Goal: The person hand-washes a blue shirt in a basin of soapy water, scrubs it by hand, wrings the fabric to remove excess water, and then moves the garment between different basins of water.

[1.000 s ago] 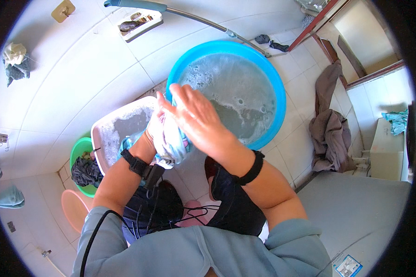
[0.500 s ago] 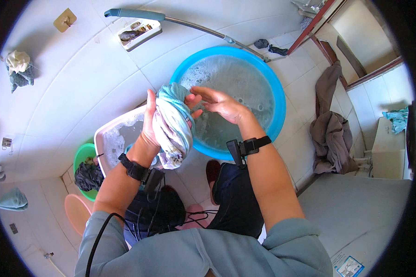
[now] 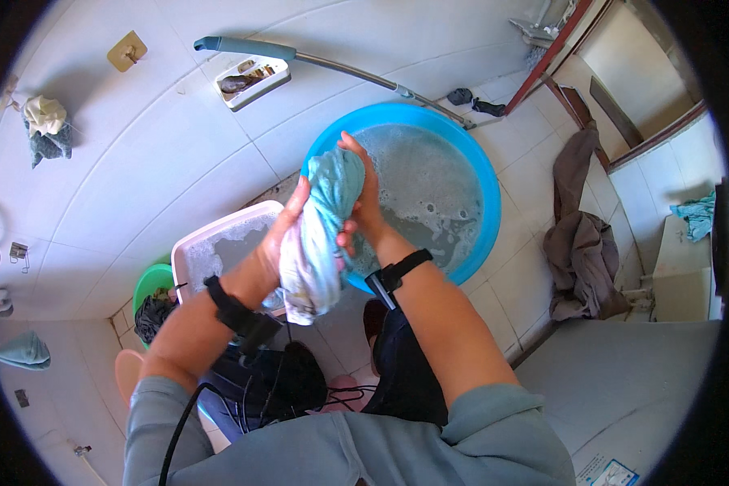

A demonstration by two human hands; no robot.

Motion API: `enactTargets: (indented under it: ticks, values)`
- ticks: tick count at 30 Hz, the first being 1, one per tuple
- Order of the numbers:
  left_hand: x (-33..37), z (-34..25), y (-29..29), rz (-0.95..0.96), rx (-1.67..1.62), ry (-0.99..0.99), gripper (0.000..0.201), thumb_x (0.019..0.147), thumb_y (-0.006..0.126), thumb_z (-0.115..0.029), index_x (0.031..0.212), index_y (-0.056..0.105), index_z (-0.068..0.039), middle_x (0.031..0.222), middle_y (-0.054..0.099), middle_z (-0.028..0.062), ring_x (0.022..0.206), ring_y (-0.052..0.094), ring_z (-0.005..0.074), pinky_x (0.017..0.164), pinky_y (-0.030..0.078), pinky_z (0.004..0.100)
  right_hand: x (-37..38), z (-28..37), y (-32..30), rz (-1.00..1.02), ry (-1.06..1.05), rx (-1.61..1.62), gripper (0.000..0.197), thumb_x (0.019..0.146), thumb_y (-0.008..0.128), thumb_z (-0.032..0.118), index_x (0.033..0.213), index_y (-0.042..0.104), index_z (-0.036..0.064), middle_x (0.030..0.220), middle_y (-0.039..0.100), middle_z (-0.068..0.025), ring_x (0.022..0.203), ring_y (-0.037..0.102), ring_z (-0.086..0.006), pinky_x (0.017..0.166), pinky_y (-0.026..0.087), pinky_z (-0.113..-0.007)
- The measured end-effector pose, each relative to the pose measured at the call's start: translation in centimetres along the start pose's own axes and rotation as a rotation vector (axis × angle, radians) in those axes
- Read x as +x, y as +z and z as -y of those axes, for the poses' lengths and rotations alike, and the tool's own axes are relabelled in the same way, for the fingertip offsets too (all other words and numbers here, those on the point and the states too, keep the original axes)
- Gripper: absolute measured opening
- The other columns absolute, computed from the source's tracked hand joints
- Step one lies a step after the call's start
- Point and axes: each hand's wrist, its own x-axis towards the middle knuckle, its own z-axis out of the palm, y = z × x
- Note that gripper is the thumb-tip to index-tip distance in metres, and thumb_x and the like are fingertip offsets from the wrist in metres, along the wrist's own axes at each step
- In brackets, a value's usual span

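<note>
A light-blue and white cloth [image 3: 330, 211], bunched and twisted into a thick roll, hangs between my hands over the near left rim of a blue round tub [image 3: 492, 202]. My left hand [image 3: 282, 229] is closed around its left side, with some fingertips hidden behind the fabric. On the other side my right hand [image 3: 367, 193] presses against the cloth with its fingers wrapped round it. Cloudy, foamy water fills the tub. Just to its left stands a pale pink rectangular basin [image 3: 181, 243] of sudsy water, partly covered by my left forearm.
A green basin [image 3: 147, 283] with dark clothing sits beside a peach tub [image 3: 127, 374] at the left. Behind the blue tub a mop handle [image 3: 340, 67] leans along the tiled wall. Brown cloth [image 3: 583, 251] lies to the right. Cables [image 3: 344, 395] hang near my legs.
My right hand, apart from the cloth with its fingers loose before, has closed onto it. The cloth has turned more upright and its top is more tightly gathered.
</note>
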Motion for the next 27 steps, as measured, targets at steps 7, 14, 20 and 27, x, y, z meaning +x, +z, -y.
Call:
enactTargets:
  ticks: [7, 14, 20, 27]
  values:
    - [-1.1, -5.1, -0.9, -0.375, 1.146, -0.243, 0.061, 0.086, 0.072, -0.044, 0.117, 0.051, 0.004, 0.094, 0.063, 0.0150, 0.085, 0.068, 0.0253, 0.066, 0.058, 0.0394, 1.7, 0.6, -2.8, 0.404, -0.218, -0.334, 0.070, 0.067, 0.073, -0.002, 0.132, 0.055, 0.0173, 0.102, 0.066, -0.0098, 0.095, 0.062, -0.0314, 0.082, 0.050, -0.043]
    - [2.1, -3.7, -2.9, -0.685, 2.411, -0.351, 0.061, 0.074, 0.078, -0.039, 0.111, 0.056, 0.003, 0.093, 0.069, 0.0223, 0.092, 0.069, 0.0368, 0.079, 0.054, 0.0446, -0.1, 0.1, -2.1, 0.740, 0.049, -0.592, 0.038, 0.075, 0.066, 0.003, 0.113, 0.059, 0.0089, 0.103, 0.067, -0.0127, 0.098, 0.065, -0.0333, 0.080, 0.052, -0.045]
    - [3.1, -3.1, -5.5, -0.713, 2.571, -0.290, 0.065, 0.070, 0.080, -0.042, 0.109, 0.054, 0.002, 0.092, 0.069, 0.0217, 0.091, 0.068, 0.0374, 0.077, 0.054, 0.0473, -1.3, -1.5, -1.5, 0.847, 0.355, -0.544, 0.050, 0.069, 0.070, 0.011, 0.118, 0.057, 0.0123, 0.105, 0.068, -0.0163, 0.100, 0.065, -0.0387, 0.081, 0.052, -0.049]
    - [2.1, -0.7, -5.1, -0.715, 2.313, -0.218, 0.072, 0.075, 0.077, -0.051, 0.117, 0.051, 0.002, 0.103, 0.067, 0.0231, 0.096, 0.067, 0.0356, 0.079, 0.054, 0.0431, -1.8, -2.0, -2.4, 0.939, 0.453, -0.511, 0.050, 0.072, 0.068, 0.013, 0.121, 0.059, 0.0138, 0.106, 0.068, -0.0172, 0.102, 0.065, -0.0371, 0.086, 0.052, -0.048]
